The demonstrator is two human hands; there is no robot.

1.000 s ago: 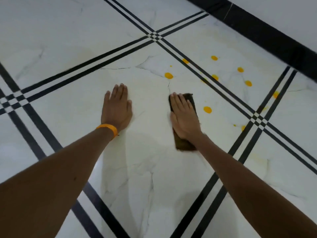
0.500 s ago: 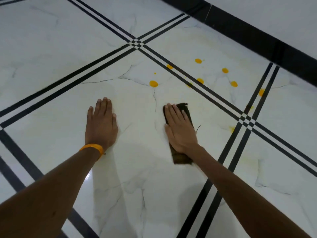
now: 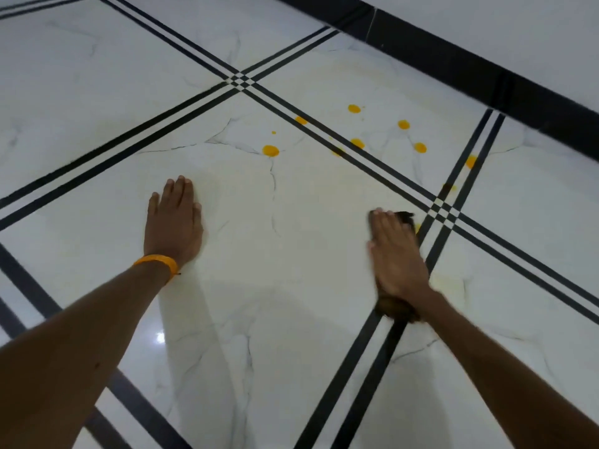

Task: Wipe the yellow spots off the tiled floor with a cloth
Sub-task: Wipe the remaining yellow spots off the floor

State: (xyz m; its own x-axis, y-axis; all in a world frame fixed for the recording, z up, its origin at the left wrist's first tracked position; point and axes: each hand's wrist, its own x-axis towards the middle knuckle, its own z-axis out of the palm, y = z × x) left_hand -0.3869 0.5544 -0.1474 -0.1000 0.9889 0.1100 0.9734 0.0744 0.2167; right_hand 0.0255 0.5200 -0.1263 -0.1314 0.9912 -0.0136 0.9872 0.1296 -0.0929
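Flat right hand (image 3: 397, 254) presses a brown cloth (image 3: 406, 218) onto the tiled floor (image 3: 291, 270).
Left hand (image 3: 171, 222) lies spread flat; yellow spots (image 3: 270, 150) lie beyond.

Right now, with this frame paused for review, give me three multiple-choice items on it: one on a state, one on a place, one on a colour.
1. The left hand is:
A. curled into a fist
B. flat on the floor, fingers straight
C. raised in the air

2. The cloth is:
A. under the left hand
B. lying loose, untouched
C. under the right hand

3. The wristband is:
A. orange
B. blue
C. green

Answers:
1 B: its palm and straight fingers lie on bare tile.
2 C: dark cloth shows past the right fingertips and again at the wrist.
3 A: an orange band circles the left wrist.
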